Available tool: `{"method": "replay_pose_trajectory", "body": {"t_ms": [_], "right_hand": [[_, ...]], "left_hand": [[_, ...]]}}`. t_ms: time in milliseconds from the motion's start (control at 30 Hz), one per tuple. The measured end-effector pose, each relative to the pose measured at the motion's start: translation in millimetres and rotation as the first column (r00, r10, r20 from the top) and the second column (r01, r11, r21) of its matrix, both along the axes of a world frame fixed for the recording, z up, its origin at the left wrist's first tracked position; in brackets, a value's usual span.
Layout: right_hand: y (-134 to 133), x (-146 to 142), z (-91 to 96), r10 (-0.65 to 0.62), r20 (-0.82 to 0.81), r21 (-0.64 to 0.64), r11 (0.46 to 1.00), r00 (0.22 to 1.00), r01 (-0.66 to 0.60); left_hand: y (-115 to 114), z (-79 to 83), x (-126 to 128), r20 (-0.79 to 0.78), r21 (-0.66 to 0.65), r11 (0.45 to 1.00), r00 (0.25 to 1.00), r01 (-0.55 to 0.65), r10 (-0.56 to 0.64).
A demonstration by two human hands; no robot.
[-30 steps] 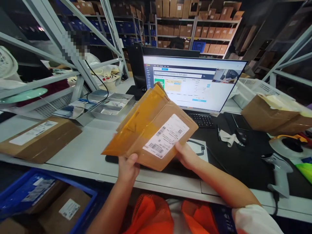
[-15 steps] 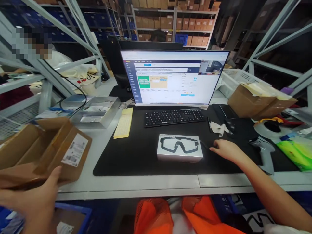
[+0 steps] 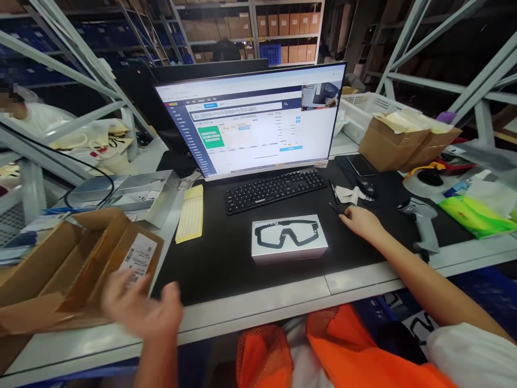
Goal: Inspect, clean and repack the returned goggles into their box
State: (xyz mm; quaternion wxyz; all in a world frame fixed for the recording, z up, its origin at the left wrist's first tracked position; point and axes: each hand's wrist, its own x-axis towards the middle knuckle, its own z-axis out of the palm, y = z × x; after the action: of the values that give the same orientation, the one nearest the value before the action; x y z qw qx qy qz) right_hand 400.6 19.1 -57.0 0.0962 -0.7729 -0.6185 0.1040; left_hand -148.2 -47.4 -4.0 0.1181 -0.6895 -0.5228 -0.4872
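Carton sits open on the counter, and the left hand has swung clear, blurred, fingers apart, free now; the right hand pinches a slim dark tool (barely visible) near the centred glasses box.

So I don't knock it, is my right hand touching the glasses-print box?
Apart: the head view shows black mat between your right hand and the box.

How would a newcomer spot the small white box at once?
Start at the large lit monitor; the black keyboard lies in front of it. Nearer the camera, on the dark mat between left hand and right hand, lies the small white box. Dark-framed glasses printed on its top set it apart from the brown open carton to its left.
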Motion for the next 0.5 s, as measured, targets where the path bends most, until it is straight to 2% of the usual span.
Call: {"method": "replay_pose_trajectory", "body": {"t_ms": [33,67,100,133,167,233,267,300,333,400,467,500], "right_hand": [[2,-4,5.5,0.013,-0.031,0.05,0.999,0.999,-0.011],[2,-9,11.9,0.031,-0.086,0.102,0.995,0.996,-0.022],[0,-15,18.4,0.059,-0.168,0.148,0.988,0.984,-0.034],[-3,-22,24.3,0.1,-0.267,0.183,0.982,0.958,-0.052],[-9,-29,28.7,0.147,-0.371,0.205,0.976,0.917,-0.074],[-23,-42,31.0,0.243,-0.546,0.232,0.963,0.802,-0.134],[-31,-48,28.4,0.284,-0.613,0.241,0.956,0.737,-0.167],[-39,-53,23.6,0.314,-0.671,0.245,0.949,0.671,-0.198],[-47,-57,17.1,0.33,-0.723,0.245,0.944,0.607,-0.222],[-57,-66,2.9,0.338,-0.807,0.244,0.938,0.484,-0.246],[-60,-75,-6.9,0.33,-0.862,0.252,0.937,0.385,-0.24],[-58,-79,-8.1,0.329,-0.879,0.262,0.938,0.345,-0.229]], "left_hand": [[7,-0.4,20,-0.071,-0.071,0.995,0.994,0.075,-0.08],[16,-1.1,39,-0.107,-0.191,0.962,0.97,0.196,-0.219],[24,-2.0,56,-0.082,-0.315,0.905,0.941,0.287,-0.327],[33,-3.5,69,-0.033,-0.456,0.813,0.906,0.363,-0.423],[42,-5.8,80,0.041,-0.586,0.691,0.867,0.424,-0.497],[60,-12.9,95,0.206,-0.747,0.45,0.815,0.489,-0.542],[68,-17.4,101,0.274,-0.779,0.368,0.803,0.508,-0.529],[75,-22.0,107,0.333,-0.782,0.324,0.797,0.532,-0.503],[81,-26.5,113,0.39,-0.766,0.311,0.792,0.562,-0.469],[89,-33.9,126,0.521,-0.692,0.337,0.765,0.639,-0.379],[94,-38.4,142,0.706,-0.567,0.374,0.667,0.734,-0.239],[96,-39.5,150,0.805,-0.494,0.394,0.579,0.775,-0.129]]}}
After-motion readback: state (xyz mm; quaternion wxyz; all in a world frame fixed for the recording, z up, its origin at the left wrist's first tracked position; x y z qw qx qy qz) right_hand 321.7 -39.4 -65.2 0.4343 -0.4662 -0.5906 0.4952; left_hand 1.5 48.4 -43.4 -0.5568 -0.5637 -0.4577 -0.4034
